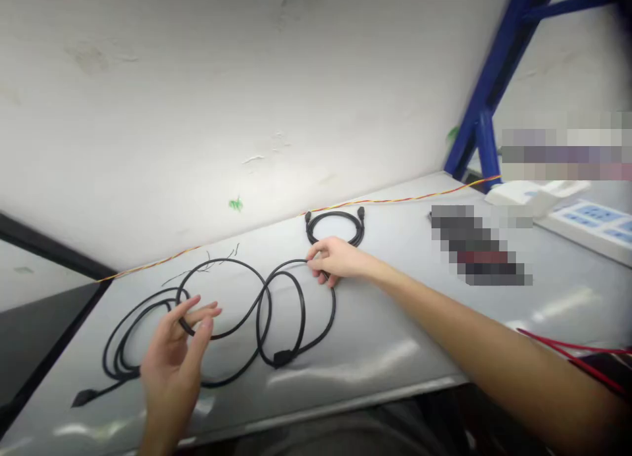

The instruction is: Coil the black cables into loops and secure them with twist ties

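Note:
A long black cable (302, 304) lies in wide loose loops over the grey tabletop, with a dark plug (283, 358) near the front. My left hand (175, 357) is at the left, palm up with fingers curved, and a loop of this cable runs through the gap between its thumb and fingers. Farther right, my right hand (338, 258) pinches the same cable between thumb and fingertips. Just behind it sits a neatly coiled black cable (336, 214), both its plugs upright. Partly covered by my left hand, more cable loops (118, 324) end in another plug (85, 398).
Thin dark ties (207, 262) lie near the wall. A twisted red and yellow wire (395, 200) runs along the table's back edge. At right are a blurred dark object (478, 245), a white power strip (592, 222), red wires (557, 341) and a blue frame (494, 81).

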`<state>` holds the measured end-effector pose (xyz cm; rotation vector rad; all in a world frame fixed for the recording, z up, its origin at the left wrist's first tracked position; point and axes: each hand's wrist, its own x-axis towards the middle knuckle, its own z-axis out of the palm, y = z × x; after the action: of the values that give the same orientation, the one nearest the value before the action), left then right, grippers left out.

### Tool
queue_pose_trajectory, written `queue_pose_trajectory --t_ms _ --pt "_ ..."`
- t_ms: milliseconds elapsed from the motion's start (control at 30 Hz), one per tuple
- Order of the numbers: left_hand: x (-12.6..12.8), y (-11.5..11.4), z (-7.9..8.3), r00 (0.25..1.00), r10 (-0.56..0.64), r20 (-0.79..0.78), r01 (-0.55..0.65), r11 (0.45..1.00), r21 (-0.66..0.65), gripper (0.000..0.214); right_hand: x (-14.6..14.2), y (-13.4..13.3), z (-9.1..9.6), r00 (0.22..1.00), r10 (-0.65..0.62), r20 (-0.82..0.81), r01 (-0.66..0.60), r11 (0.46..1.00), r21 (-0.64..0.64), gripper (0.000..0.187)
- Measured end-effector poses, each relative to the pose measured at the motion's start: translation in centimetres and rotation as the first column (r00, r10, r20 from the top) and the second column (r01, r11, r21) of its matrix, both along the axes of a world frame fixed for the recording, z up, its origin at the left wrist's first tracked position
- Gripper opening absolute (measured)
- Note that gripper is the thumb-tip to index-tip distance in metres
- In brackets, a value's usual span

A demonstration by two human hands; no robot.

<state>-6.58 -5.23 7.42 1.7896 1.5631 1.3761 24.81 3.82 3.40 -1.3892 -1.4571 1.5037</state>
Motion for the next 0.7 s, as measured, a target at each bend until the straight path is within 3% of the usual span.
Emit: queue_pose_trajectory --t_ms 100,200,267,433,700 --pt "-2.1 0.5 -0.7 0.981 0.063 -0.181 -0.073 0.996 -0.045 0.053 0.1 0.2 -0.1 0.999 -0.025 0.033 0.025 1.000 0.015 0.011" --pt "-3.7 0.7 -1.8 0.856 0.181 -0.485 -0.126 0.982 0.143 0.056 0.3 0.2 0.2 0.999 -0.011 0.052 0.010 1.000 0.018 0.021" --pt "-4.2 0.6 -2.3 0.781 0.201 -0.592 -0.118 0.977 0.176 0.062 0.5 -0.1 0.6 0.999 0.015 0.048 -0.015 1.000 0.009 0.022" --pt "-3.6 -0.4 -3.7 0.800 -0.086 -0.593 -0.005 0.989 -0.150 0.065 0.9 -0.6 1.6 0.997 0.067 -0.042 -0.068 0.997 -0.024 0.041" --pt "0.6 -1.2 -6.5 0.783 -0.198 -0.590 0.172 0.980 -0.100 0.052 0.7 -0.8 1.0 0.978 0.118 -0.171 -0.120 0.993 0.000 0.064"
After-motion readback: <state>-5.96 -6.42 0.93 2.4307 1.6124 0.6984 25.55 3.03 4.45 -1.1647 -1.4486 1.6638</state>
